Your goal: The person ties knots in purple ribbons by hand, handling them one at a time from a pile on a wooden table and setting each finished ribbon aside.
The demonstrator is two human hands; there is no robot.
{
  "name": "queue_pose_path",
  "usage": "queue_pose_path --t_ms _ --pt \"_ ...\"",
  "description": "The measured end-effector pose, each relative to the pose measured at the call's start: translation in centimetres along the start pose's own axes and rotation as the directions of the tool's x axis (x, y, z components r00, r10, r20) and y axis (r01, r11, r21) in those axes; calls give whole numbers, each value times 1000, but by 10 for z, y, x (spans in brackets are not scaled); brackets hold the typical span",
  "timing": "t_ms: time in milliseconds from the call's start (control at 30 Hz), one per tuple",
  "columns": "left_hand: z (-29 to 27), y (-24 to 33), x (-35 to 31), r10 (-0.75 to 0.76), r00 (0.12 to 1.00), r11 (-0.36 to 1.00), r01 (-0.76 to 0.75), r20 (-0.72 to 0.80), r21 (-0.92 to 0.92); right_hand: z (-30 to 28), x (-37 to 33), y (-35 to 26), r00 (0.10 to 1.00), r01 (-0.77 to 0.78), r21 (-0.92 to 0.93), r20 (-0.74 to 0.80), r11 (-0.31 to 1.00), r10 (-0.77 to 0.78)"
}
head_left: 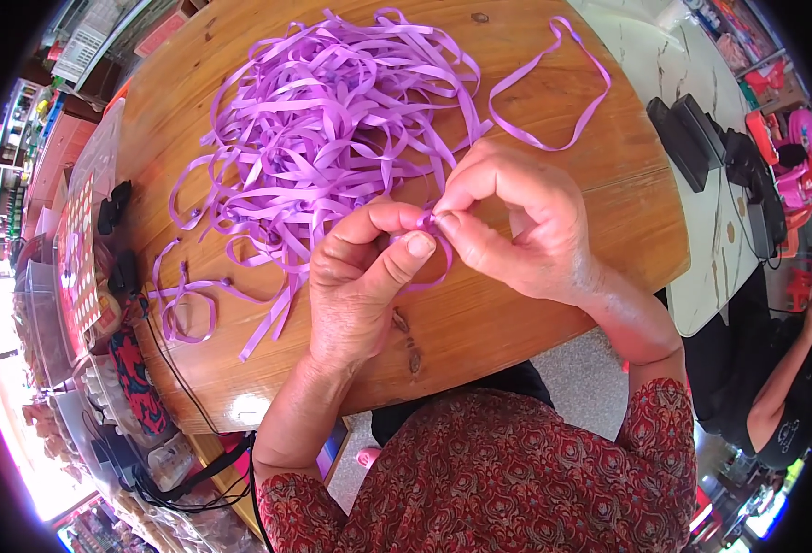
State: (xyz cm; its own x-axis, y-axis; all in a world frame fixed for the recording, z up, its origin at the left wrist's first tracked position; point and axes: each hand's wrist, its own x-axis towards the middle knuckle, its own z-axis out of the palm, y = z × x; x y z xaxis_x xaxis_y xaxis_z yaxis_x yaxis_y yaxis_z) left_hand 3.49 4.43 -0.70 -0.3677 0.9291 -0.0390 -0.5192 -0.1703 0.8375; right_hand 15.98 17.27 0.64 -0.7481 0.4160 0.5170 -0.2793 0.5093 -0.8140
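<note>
Over the near part of the wooden table, my left hand (362, 276) pinches a purple ribbon (427, 221) between thumb and forefinger. My right hand (523, 221) meets it there, its thumb and forefinger closed on the same ribbon at what looks like a small knot. Part of that ribbon hangs in a curve below the fingertips. Just beyond my hands lies a big tangled heap of purple ribbons (332, 120), some with small knots. One ribbon loop (597, 97) lies apart at the far right. A few loose ribbons (189, 304) trail out on the left.
The wooden table (479, 336) has a rounded edge close to my body. A white marbled table (733, 235) adjoins it on the right, with a black device (687, 138) on it. Dark cables (180, 378) run along the left edge. Another person's arm (783, 378) shows at far right.
</note>
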Motion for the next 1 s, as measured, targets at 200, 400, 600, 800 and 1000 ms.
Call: queue_pose_path --t_ms 200,400,600,800,1000 --pt "5 1 -4 12 999 993 -7 -47 117 -3 -2 7 992 -118 111 -25 987 121" --pt "3 1 -3 53 996 994 -46 -74 101 -5 -3 5 993 -121 76 7 990 120" --pt "1 2 -3 73 996 989 -65 -57 137 -6 -3 8 993 -115 88 -16 990 116" --pt "1 2 -4 102 992 980 -88 -71 178 -12 5 -2 998 33 -143 56 989 -25" --pt "2 1 -5 83 996 969 -75 -23 234 -12 7 0 954 298 -406 162 864 -252"
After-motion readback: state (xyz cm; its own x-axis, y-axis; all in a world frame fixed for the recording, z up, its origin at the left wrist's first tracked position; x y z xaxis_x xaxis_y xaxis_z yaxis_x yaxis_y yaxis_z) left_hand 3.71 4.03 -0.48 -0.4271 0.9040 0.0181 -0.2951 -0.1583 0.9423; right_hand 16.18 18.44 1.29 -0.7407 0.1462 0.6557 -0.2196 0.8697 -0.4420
